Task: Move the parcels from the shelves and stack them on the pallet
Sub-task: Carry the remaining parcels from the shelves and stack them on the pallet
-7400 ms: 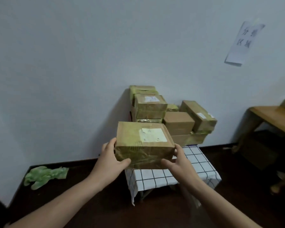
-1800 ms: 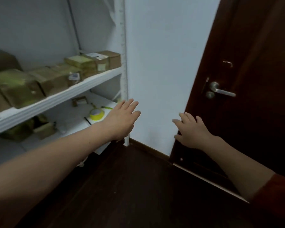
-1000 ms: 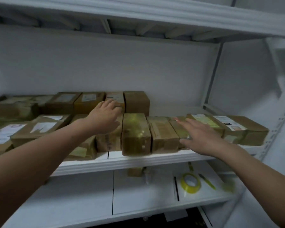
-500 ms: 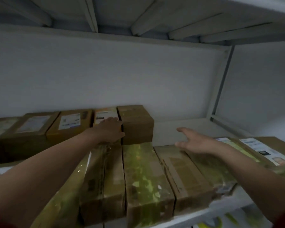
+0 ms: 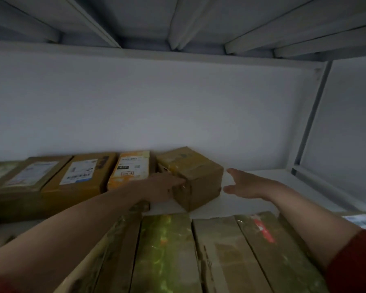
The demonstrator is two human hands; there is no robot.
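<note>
Far parcel (image 5: 191, 176): brown cardboard, matt, creased, with strips of shiny tape. Near parcels (image 5: 165, 252): cardboard under glossy tape, greenish sheen. Label (image 5: 78, 172), far left: white paper, smooth. Shelf board (image 5: 230, 206): white, smooth, matt. Upright (image 5: 311, 115): grey painted metal. Sleeve (image 5: 355, 265): red cloth.

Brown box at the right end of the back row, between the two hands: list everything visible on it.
The brown box is plain cardboard, squat, with glossy tape across its top; any print is blurred. It sits flat on the white shelf, turned so a corner faces the camera, last in the back row beside an orange-labelled parcel. The left hand touches its left face; the right hand, open, is just off its right face.
</note>
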